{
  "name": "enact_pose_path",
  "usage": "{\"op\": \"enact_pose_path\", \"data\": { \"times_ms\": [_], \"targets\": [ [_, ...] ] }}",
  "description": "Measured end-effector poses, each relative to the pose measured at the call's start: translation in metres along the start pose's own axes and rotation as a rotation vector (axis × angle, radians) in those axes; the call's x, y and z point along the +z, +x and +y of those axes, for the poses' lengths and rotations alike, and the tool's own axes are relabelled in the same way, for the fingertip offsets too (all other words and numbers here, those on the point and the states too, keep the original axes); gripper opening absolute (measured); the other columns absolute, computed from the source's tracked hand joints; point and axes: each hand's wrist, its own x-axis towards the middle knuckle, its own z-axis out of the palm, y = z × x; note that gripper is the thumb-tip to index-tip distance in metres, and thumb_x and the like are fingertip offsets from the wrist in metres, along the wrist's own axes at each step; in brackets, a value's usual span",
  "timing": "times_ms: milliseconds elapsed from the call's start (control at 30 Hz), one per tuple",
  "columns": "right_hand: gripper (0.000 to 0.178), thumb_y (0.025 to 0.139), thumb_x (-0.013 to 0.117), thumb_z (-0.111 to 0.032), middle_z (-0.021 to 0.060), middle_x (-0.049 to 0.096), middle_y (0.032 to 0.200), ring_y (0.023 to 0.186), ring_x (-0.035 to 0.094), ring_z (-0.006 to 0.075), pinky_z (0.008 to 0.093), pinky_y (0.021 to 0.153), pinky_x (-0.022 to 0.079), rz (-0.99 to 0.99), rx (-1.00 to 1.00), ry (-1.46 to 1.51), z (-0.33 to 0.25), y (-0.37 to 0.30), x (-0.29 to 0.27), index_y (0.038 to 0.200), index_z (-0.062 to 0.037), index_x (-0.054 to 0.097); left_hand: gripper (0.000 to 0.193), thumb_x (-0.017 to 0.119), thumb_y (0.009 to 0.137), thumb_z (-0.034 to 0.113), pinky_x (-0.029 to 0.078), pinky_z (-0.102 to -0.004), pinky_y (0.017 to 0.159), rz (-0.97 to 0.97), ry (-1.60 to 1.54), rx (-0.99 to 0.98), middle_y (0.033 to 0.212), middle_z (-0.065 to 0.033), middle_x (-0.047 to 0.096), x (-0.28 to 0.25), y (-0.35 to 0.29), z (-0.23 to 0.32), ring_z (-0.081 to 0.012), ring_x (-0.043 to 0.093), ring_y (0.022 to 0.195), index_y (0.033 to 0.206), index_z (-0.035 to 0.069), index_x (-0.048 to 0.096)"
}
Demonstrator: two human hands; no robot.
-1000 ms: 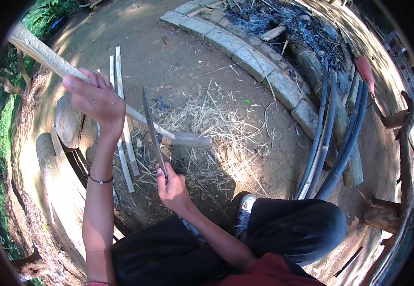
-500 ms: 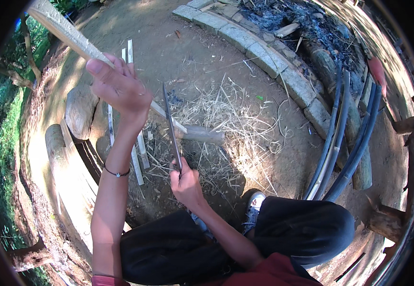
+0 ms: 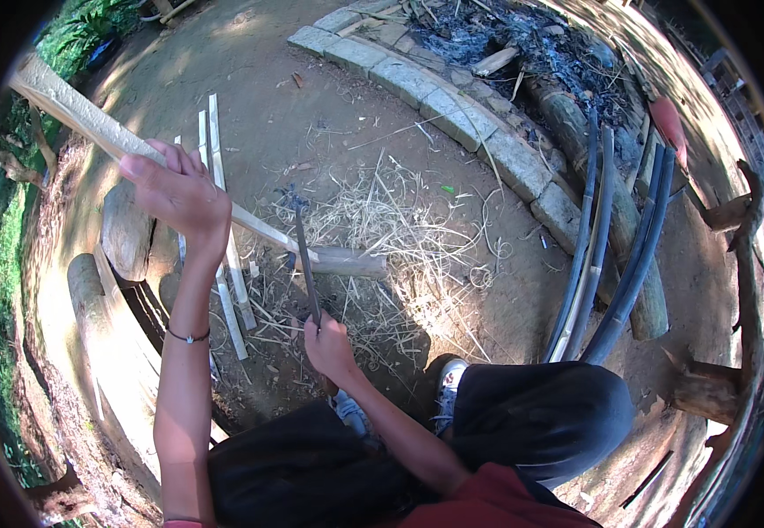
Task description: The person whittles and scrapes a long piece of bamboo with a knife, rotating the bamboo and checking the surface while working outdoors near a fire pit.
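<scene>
My left hand (image 3: 179, 195) is raised and grips a long pale bamboo pole (image 3: 74, 110) that slants from the upper left down to its thick end near the ground (image 3: 347, 261). My right hand (image 3: 329, 345) holds the handle of a long dark knife (image 3: 304, 255), blade pointing away and standing edge-on against the pole's lower part. Dry shavings and straw (image 3: 399, 229) lie scattered under the pole. Thin split bamboo strips (image 3: 219, 202) lie on the dirt beside my left hand.
Logs (image 3: 127, 233) lie at the left. A curved row of stone blocks (image 3: 452, 110) borders an ash pile (image 3: 505, 40). Dark bent bamboo poles (image 3: 628, 255) lie at the right. My knees in dark trousers and a shoe (image 3: 448, 378) fill the bottom.
The view has shifted a little. The knife blade has moved nearer the pole's thick end, and my left hand has kept its grip higher up the pole.
</scene>
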Motion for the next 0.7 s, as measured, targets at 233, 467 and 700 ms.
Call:
{"op": "enact_pose_path", "data": {
  "times_ms": [233, 467, 700],
  "targets": [
    [0.022, 0.092, 0.05, -0.015, 0.021, 0.062, 0.068, 0.068, 0.065, 0.0367, 0.0433, 0.066, 0.05, -0.021, -0.135, 0.088, -0.043, -0.016, -0.008, 0.098, 0.0036, 0.062, 0.06, 0.023, 0.104, 0.058, 0.021, -0.0231, 0.043, -0.113, 0.073, 0.095, 0.057, 0.0066, 0.027, -0.004, -0.01, -0.004, -0.0035, 0.024, 0.047, 0.076, 0.008, 0.04],
    [0.032, 0.092, 0.05, -0.016, 0.0278, 0.064, 0.075, 0.077, 0.068, 0.0413, 0.0479, 0.073, 0.051, -0.028, 0.012, -0.04, 0.004, -0.006, 0.005, 0.114, 0.0054, 0.057, 0.066, 0.02, 0.1, 0.065, 0.023, -0.0231, 0.041, -0.102, 0.078, 0.048, 0.056, 0.0039, 0.028, -0.008, 0.004, -0.005, -0.0072, 0.026, 0.046, 0.079, 0.005, 0.038],
    [0.033, 0.091, 0.049, -0.014, 0.0153, 0.06, 0.067, 0.063, 0.064, 0.0292, 0.0412, 0.063, 0.048, -0.018, -0.172, 0.071, -0.041, -0.021, 0.002, 0.117, 0.0046, 0.057, 0.063, 0.018, 0.1, 0.066, 0.021, -0.0228, 0.041, -0.101, 0.085, 0.049, 0.057, 0.0054, 0.026, -0.019, 0.001, -0.006, -0.0056, 0.024, 0.046, 0.075, 0.009, 0.03]
  ]
}}
